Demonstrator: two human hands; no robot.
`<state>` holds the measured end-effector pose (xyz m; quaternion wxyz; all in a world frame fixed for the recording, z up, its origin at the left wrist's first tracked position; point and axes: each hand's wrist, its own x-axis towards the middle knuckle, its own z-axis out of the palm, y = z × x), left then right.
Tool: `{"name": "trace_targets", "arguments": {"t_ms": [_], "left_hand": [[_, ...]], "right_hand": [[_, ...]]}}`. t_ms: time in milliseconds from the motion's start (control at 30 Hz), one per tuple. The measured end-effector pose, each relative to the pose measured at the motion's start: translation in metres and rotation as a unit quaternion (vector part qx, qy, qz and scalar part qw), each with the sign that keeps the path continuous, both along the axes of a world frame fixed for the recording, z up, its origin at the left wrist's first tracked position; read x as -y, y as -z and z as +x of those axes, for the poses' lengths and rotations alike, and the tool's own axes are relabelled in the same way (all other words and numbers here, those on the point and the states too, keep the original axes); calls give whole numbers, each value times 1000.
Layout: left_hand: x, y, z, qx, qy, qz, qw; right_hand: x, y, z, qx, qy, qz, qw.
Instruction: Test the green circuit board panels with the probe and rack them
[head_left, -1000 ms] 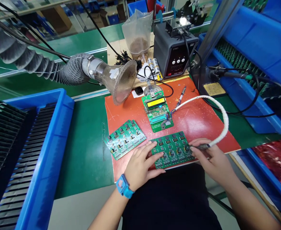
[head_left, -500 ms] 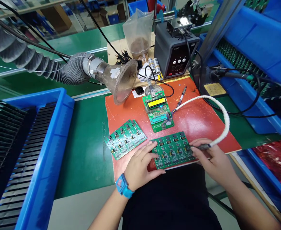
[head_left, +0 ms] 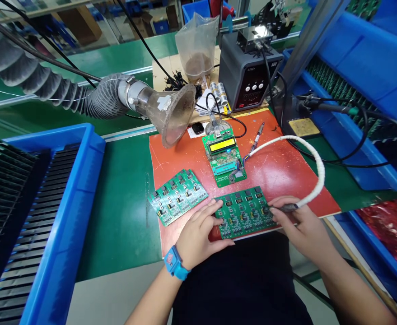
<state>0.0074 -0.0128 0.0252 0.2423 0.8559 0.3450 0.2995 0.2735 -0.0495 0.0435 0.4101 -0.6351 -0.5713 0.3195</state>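
Observation:
A green circuit board (head_left: 244,214) with several small two-digit displays lies in front of me on the red mat. My left hand (head_left: 200,232) rests at its left end, fingers stretched out against the edge and thumb apart near the front edge. In my right hand (head_left: 298,225), thumb and fingers pinch the dark-wrapped probe (head_left: 286,207) on a white-sleeved cable (head_left: 320,171). The probe's tip meets the board's right end; its contact point is hidden by the fingers. Beyond stands a programmer board (head_left: 223,158) with a lit yellow screen, wired to that cable.
Overlapping circuit boards (head_left: 179,196) lie to the left. A blue bin (head_left: 63,225) with slotted racks stands further left. Above the mat (head_left: 269,180) hangs a fume extractor funnel (head_left: 178,117). A soldering station (head_left: 249,72), a pen (head_left: 258,136) and blue bins (head_left: 364,49) occupy the back and right.
Both hands, the board and the probe keep their places. The whole view has shifted very slightly.

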Motion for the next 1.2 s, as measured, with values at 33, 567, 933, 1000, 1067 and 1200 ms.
{"name": "trace_targets", "arguments": {"t_ms": [33,567,933,1000,1067,1200], "left_hand": [[0,0,0,1,0,-1,1000],[0,-2,0,-21,0,6,1000],[0,-2,-1,-35,-2,12,999],[-1,-2,-1,-35,-1,11,999],[-1,-2,-1,-36,1,9,999],[0,-2,-1,-37,1,7,999]], "right_hand": [[0,0,0,0,0,1,1000],[0,2,0,5,-2,8,1000],[0,0,0,-14,4,6,1000],[0,-1,0,-24,6,2,1000],[1,-2,1,-28,8,-1,1000],[4,-2,5,-34,17,-15,999]]}}
